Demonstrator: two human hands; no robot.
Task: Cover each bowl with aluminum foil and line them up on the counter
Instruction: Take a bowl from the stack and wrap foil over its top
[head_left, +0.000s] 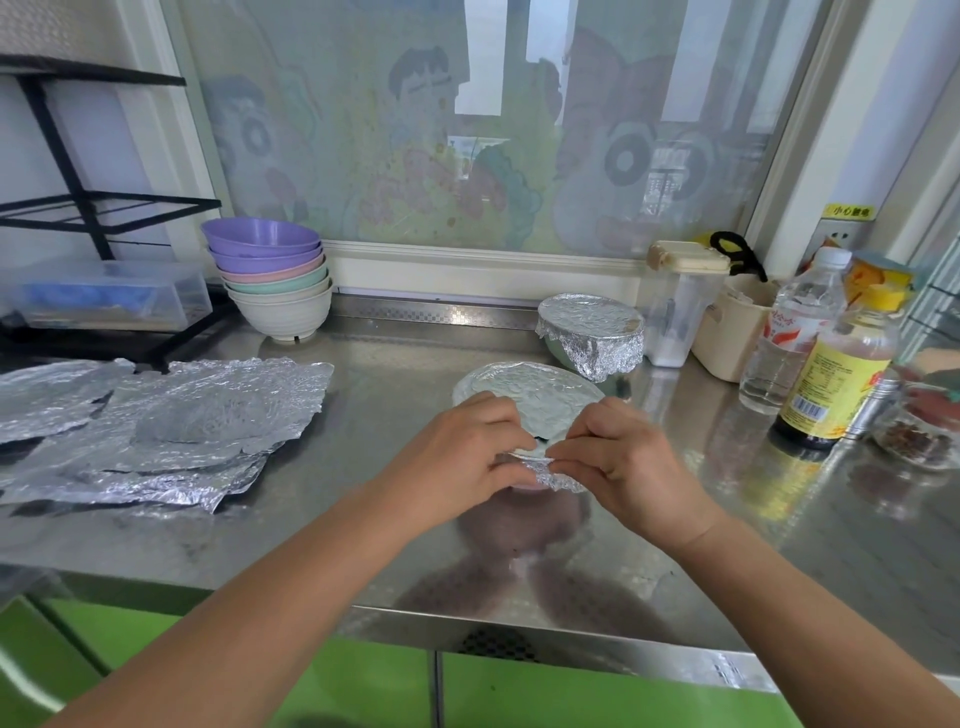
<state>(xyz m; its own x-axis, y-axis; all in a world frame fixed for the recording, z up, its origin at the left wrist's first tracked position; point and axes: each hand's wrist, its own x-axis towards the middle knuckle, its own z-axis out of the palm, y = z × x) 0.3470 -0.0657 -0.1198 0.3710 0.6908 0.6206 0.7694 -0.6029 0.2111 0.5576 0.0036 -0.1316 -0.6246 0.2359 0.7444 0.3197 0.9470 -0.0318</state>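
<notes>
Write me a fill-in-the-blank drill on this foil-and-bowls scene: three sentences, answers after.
1. The left hand and right hand both pinch the edge of a sheet of aluminum ____.
2. The top bowl of the uncovered stack is coloured ____.
3. The spare foil sheets lie on the counter to the person's ____ side.
Missing words: foil; purple; left.

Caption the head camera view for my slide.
Left hand and right hand crimp foil on the front bowl; a wrapped bowl behind, bare bowls stacked left.

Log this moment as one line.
step: wrapping foil-topped bowl | left hand: pinches foil edge | right hand: same edge | done: covered bowl behind | waiting: bowl stack, foil sheets
</notes>
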